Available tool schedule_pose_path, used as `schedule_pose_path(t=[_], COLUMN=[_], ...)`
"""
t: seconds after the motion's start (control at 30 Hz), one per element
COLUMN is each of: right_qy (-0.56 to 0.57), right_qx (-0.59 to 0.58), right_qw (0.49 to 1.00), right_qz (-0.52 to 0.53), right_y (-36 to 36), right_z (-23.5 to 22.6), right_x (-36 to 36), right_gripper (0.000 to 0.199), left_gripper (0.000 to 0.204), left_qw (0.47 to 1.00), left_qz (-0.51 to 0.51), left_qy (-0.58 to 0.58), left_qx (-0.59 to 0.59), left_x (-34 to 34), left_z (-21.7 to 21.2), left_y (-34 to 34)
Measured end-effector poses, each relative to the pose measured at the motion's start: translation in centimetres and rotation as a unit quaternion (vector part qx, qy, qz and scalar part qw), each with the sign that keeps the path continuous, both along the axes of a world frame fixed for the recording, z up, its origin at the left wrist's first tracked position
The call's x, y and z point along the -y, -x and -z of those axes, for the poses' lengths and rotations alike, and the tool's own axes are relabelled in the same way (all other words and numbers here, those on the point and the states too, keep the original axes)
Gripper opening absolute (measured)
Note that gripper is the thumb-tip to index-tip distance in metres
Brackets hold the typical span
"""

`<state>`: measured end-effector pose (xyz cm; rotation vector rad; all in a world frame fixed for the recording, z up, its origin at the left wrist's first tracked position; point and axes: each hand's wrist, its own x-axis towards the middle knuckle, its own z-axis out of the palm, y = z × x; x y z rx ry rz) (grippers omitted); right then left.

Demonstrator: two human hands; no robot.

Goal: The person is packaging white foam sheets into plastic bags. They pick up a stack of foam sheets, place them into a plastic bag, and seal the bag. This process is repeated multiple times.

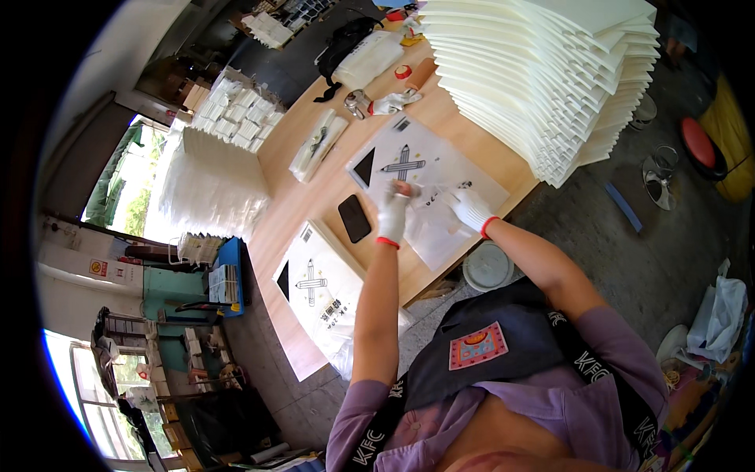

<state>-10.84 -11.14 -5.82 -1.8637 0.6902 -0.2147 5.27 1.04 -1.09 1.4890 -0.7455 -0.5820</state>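
Taking the printed clear sleeve (pixel 435 178) on the wooden table (pixel 303 193) as the dial's centre, the gloved left hand (pixel 391 212) sits at eight o'clock, fingers bent, and the right hand (pixel 470 208) at four, fingers reaching onto the film; whether either pinches it, I cannot tell. This sleeve looks unfinished, lying loose and rumpled. The matching printed pile (pixel 313 279) at about half past seven appears done, while the tall white stack (pixel 535 94) around half past one is probably left to handle.
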Motion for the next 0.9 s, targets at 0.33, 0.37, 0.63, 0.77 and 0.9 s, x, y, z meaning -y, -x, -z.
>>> schedule_pose_path(t=[0.33,0.37,0.63,0.77,0.9], right_qy=[0.132,0.153,0.370,0.294,0.348], right_qx=[0.126,0.062,-0.042,-0.067,0.257], right_qw=[0.981,0.982,0.887,0.878,0.859], right_qz=[-0.067,-0.089,-0.272,-0.373,-0.273], right_y=[2.5,1.0,-4.7,2.7,12.6], right_z=[-8.9,-9.4,-4.1,-12.8,-21.5], right_x=[-0.9,-1.4,-1.9,1.0,6.3], right_gripper=[0.036,0.034,0.034,0.036,0.028], left_gripper=[0.026,0.025,0.031,0.061,0.060], left_qw=[0.996,0.995,0.973,0.819,0.704], left_qz=[0.046,0.064,0.063,-0.013,-0.106], left_qy=[-0.077,-0.078,-0.154,-0.264,-0.176], left_qx=[-0.008,0.005,0.163,0.510,0.680], left_x=[0.2,0.6,-2.3,-3.7,-2.1], left_z=[-6.8,-7.8,-11.4,-12.9,-16.7], left_y=[3.4,4.4,5.4,6.2,6.6])
